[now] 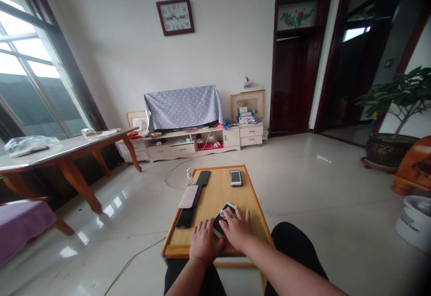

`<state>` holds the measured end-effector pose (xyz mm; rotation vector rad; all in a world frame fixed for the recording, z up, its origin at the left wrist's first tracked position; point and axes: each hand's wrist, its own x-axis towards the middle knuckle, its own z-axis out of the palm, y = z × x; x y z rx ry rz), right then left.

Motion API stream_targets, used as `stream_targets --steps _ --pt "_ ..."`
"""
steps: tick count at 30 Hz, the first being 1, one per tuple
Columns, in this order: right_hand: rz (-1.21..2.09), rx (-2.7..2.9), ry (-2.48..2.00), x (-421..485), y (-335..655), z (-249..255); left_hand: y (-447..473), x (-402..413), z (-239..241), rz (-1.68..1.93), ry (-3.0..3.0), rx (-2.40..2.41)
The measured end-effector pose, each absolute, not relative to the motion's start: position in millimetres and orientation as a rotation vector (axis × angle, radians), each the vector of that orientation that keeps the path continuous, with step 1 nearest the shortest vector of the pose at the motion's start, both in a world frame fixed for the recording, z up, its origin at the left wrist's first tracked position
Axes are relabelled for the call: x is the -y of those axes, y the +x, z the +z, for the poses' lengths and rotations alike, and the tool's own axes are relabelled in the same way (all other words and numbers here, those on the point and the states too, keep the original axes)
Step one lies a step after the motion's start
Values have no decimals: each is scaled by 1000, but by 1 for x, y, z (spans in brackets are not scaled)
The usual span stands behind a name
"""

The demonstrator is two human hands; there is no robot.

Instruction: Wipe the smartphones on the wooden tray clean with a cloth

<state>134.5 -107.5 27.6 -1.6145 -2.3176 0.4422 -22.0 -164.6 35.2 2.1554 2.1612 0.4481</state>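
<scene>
Entry one, the hands: my left hand (203,242) and my right hand (235,228) are working together, both closing on a dark phone (218,228). My right hand is covering most of it from above, and my left is pressing against its lower left side. A pale patch is showing at the phone's upper end, but I cannot tell what that part is.

Entry two, the worktop: the phone is sitting near the front edge of a low wooden worktop (215,197) with a raised rim, which is standing just beyond my black-trousered knees (296,251). A white smartphone (236,178) is lying face up near the far right corner. Along the left rim, a black smartphone (186,218) is lying just beside my left hand, a pale pink phone (188,196) is overlapping it, and a long black slab (203,179) is extending beyond them. A small bottle (190,176) is standing by the far left corner.

Entry three, the room: a cable (134,255) is trailing across the tiled floor (303,184). A wooden table (67,152) is standing to my left, a low cream cabinet (191,143) is lining the far wall, and a potted plant (397,103) is growing to my right.
</scene>
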Motion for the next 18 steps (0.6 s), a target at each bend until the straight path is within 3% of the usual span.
stream_targets --steps 11,18 --pt "500 2449 -1446 128 126 31 -21 163 33 412 2148 -2165" --pt "482 2343 -1588 98 145 38 -22 163 33 471 2182 -2158"
